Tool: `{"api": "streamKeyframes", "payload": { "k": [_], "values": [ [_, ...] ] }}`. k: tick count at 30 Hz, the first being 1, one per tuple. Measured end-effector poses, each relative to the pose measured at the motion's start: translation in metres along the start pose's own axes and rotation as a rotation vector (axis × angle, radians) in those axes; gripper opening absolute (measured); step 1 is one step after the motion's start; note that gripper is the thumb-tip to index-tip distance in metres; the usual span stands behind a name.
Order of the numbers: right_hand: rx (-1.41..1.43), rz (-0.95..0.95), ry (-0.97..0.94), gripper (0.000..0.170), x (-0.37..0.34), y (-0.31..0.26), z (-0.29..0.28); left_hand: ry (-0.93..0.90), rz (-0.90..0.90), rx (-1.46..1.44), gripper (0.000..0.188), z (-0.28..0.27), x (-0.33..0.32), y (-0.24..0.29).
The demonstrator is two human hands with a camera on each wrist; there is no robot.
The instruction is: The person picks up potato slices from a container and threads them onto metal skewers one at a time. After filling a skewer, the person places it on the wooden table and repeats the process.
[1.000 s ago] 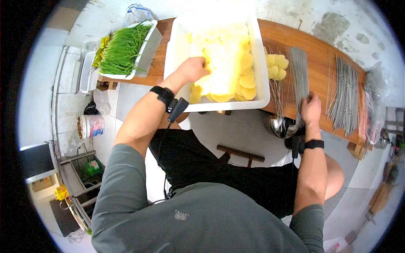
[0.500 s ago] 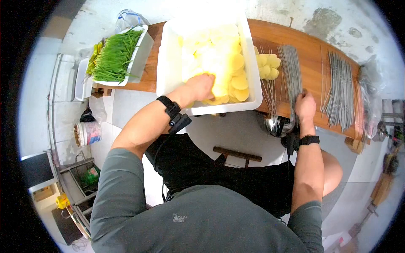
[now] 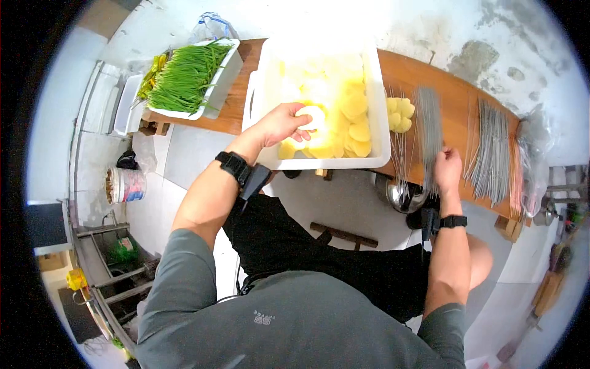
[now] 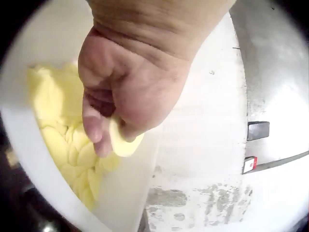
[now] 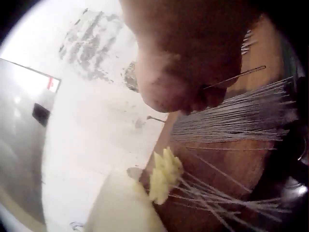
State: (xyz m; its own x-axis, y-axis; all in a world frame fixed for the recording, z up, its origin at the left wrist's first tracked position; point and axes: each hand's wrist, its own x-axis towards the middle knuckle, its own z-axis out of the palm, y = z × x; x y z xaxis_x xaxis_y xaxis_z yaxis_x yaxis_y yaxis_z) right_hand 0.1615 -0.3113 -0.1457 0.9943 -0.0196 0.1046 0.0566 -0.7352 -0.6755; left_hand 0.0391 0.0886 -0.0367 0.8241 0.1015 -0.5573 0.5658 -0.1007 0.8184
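My left hand [image 3: 278, 126] pinches a round, pale yellow potato slice [image 4: 123, 140] between thumb and fingers, over the near left part of a white tub [image 3: 335, 163]. Many more potato slices [image 3: 356, 136] lie heaped in this tub, glaring bright in its middle. On the right, my right hand [image 3: 448, 169] is at the near end of a bundle of thin metal skewers [image 3: 428, 123] on the wooden board. In the right wrist view its curled fingers grip one metal skewer [image 5: 241, 77], whose looped end sticks out. Threaded potato slices [image 3: 401, 115] lie beside the tub, on several skewers.
A second skewer bundle [image 3: 493, 147] lies farther right on the wooden board [image 3: 458, 92], beside a clear plastic bag [image 3: 534, 154]. Green chives [image 3: 187, 77] fill a white container at the left. Below the board's front edge sits a shiny metal bowl [image 3: 399, 195].
My left hand reached down into the slices near the tub's front, then rose with one potato slice between its fingers. The right hand has stayed by the skewers' near ends.
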Motion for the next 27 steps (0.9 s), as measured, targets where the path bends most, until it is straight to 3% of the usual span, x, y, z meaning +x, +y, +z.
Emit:
{"api": "streamKeyframes", "payload": {
  "k": [1,3,5,6,7,8,9,18,25,27],
  "values": [
    [0.001,-0.012,0.005,0.023,-0.003,-0.013,-0.007,0.015,0.050,-0.003,0.031,0.001,-0.005,0.002],
    [0.341,0.140,-0.097,0.020,-0.014,-0.041,-0.022,0.032,0.112,-0.011,0.028,0.006,-0.014,0.005],
    [0.335,0.003,-0.137,0.018,-0.036,-0.071,-0.028,0.058,0.165,-0.142,0.025,0.015,-0.024,0.008],
    [0.361,-0.166,-0.099,0.019,-0.054,-0.089,-0.030,0.057,0.178,-0.147,0.025,0.020,-0.028,0.010],
    [0.495,-0.100,-0.210,0.018,-0.075,-0.110,-0.036,0.064,0.227,-0.221,0.024,0.026,-0.033,0.012],
    [0.466,-0.152,-0.271,0.018,-0.095,-0.120,-0.035,0.070,0.276,-0.295,0.023,0.031,-0.036,0.015],
    [0.680,-0.160,-0.366,0.016,-0.111,-0.128,-0.029,0.072,0.287,-0.300,0.023,0.035,-0.039,0.018],
    [0.549,-0.207,-0.546,0.015,-0.161,-0.157,-0.016,0.136,0.392,-0.484,0.015,0.051,-0.062,0.030],
    [0.603,-0.269,-0.463,0.015,-0.170,-0.181,-0.014,0.152,0.421,-0.497,0.013,0.050,-0.070,0.033],
    [0.602,-0.394,-0.380,0.012,-0.169,-0.180,-0.007,0.149,0.429,-0.496,0.014,0.049,-0.071,0.034]
  ]
}}
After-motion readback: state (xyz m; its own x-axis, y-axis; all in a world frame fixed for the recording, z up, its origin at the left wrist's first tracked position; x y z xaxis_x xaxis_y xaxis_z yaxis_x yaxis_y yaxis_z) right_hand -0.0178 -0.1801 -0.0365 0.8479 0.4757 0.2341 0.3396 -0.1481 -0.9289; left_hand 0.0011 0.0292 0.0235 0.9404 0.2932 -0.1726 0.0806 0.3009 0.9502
